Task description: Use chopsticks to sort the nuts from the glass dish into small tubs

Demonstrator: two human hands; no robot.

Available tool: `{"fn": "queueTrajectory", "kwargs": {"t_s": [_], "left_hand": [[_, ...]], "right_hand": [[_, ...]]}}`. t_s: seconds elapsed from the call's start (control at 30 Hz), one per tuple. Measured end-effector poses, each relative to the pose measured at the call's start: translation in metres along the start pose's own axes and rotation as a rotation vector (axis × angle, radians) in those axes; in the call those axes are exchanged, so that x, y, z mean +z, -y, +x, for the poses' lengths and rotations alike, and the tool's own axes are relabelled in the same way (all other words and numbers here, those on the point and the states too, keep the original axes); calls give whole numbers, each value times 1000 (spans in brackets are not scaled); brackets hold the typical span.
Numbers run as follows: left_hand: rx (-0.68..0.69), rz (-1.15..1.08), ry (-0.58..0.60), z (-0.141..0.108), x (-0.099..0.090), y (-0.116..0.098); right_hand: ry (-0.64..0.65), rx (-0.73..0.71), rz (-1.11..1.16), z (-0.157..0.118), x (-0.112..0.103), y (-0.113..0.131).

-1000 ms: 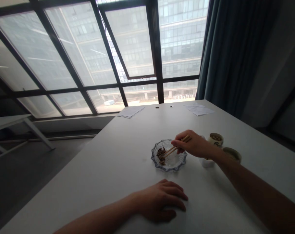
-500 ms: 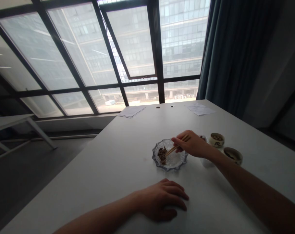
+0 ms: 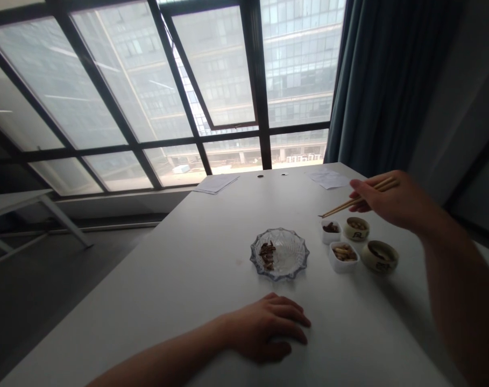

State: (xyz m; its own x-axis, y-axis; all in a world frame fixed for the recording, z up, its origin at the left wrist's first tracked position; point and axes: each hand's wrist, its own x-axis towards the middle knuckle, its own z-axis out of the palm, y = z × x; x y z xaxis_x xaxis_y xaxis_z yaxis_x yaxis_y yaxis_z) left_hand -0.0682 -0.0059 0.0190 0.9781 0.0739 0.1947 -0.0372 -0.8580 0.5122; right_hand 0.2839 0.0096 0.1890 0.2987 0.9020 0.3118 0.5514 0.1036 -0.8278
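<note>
My right hand (image 3: 397,201) grips a pair of wooden chopsticks (image 3: 349,202) above the far right of the table. Their tips point left, just over a small white container of dark brown pieces (image 3: 331,230); whether they pinch anything is too small to tell. In front of that container stands a second white one holding light brown pieces (image 3: 344,255). A scalloped clear glass dish (image 3: 284,274) sits to their left, with thin dark brown pieces (image 3: 267,255) heaped at its left side. Nearest to me, my left hand (image 3: 274,328) rests palm down on the table, fingers spread and holding nothing.
Two cream ceramic cups with dark markings, a far one (image 3: 356,230) and a near one (image 3: 380,258), stand right of the containers. Paper sheets lie at the white table's (image 3: 188,269) far left (image 3: 217,184) and far right (image 3: 328,177). Windows and a dark curtain (image 3: 373,97) rise behind.
My right hand has moved the chopsticks from the glass dish up and right to above the white containers, uncovering them. My left hand stays in place.
</note>
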Motion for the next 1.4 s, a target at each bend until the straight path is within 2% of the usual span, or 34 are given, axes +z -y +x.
{"fn": "queueTrajectory", "kwargs": {"t_s": [0.07, 0.17, 0.47, 0.57, 0.67, 0.87, 0.97, 1.07, 1.4], "left_hand": [[-2, -3, 9, 0, -1, -1], [-2, -6, 11, 0, -1, -1], [-1, 3, 19, 0, -2, -1], [-1, 6, 9, 0, -2, -1], [0, 2, 3, 0, -1, -1], [11, 0, -17, -1, 1, 1], [20, 8, -28, -1, 3, 3], [26, 11, -33, -2, 4, 4], [39, 12, -34, -1, 4, 3]], "right_hand": [[-8, -8, -10, 7, -6, -9], [50, -25, -7, 14, -5, -16], [-6, -17, -29, 6, 2, -1], [-13, -53, 9, 4, 7, 2], [43, -108, 84, -1, 20, 6], [417, -208, 115, -18, 63, 20], [524, -246, 114, -23, 83, 22], [569, -231, 117, -23, 98, 17], [568, -217, 160, -15, 129, -8]]}}
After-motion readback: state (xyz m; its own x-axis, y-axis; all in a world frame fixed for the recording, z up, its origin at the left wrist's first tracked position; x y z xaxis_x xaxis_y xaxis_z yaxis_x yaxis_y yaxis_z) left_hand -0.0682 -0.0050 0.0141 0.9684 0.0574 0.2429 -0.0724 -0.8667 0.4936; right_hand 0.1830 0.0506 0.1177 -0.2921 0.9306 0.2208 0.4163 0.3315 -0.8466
